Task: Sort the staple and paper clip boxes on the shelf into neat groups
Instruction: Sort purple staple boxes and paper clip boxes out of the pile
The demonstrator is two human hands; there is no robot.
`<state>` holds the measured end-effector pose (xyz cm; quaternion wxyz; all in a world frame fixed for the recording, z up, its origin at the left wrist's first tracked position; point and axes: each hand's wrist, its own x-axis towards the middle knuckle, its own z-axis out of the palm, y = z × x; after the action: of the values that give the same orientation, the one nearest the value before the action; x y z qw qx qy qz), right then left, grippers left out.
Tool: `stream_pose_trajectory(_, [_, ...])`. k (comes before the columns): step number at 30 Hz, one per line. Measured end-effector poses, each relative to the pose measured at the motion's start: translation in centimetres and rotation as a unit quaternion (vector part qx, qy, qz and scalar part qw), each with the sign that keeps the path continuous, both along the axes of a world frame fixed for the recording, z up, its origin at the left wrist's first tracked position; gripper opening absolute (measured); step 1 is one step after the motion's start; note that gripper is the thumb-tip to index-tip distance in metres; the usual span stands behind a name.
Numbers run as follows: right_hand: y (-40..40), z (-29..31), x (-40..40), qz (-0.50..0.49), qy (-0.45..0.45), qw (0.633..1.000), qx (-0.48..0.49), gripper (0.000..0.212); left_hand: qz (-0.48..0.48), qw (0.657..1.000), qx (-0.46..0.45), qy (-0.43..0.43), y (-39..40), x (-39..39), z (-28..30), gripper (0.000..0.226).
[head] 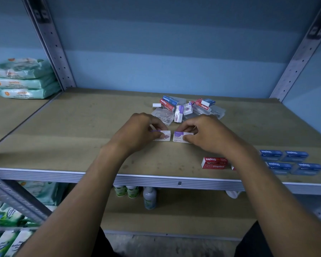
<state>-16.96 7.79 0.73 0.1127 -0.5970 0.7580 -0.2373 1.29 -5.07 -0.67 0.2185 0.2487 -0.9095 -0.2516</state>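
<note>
We find the left hand [137, 133] with its grip pinched on a white-and-purple staple box [163, 136], the right hand [205, 133] likewise clamped on a second one [180, 137]. Both boxes rest side by side, slightly apart, mid-shelf [82, 138]. Behind lies an unsorted pile [185, 108]; blue boxes [289, 161] sit grouped right.

Your bare left hand [137, 132]: five fingers, no ring, no glove, no watch at the wrist. Your bare right hand [206, 134]: likewise unadorned, wrist uncovered. Both forearms: bare to the frame's lower edge, no sleeves in view. Dark clothing, likely trousers, shows at the bottom edge beneath your arms.
</note>
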Motion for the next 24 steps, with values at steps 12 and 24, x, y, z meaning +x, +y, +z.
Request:
stream_pose_trajectory(12, [0.0, 0.2, 1.0, -0.002, 0.031, 0.999, -0.014, 0.021, 0.001, 1.0, 0.003, -0.017, 0.8, -0.4, 0.2, 0.014])
stream_pose_trajectory(24, [2.8, 2.3, 2.3, 0.021, 0.021, 0.999, -0.035, 0.018, -0.014, 0.999, -0.024, 0.025, 2.9, 2.3, 1.6, 0.014])
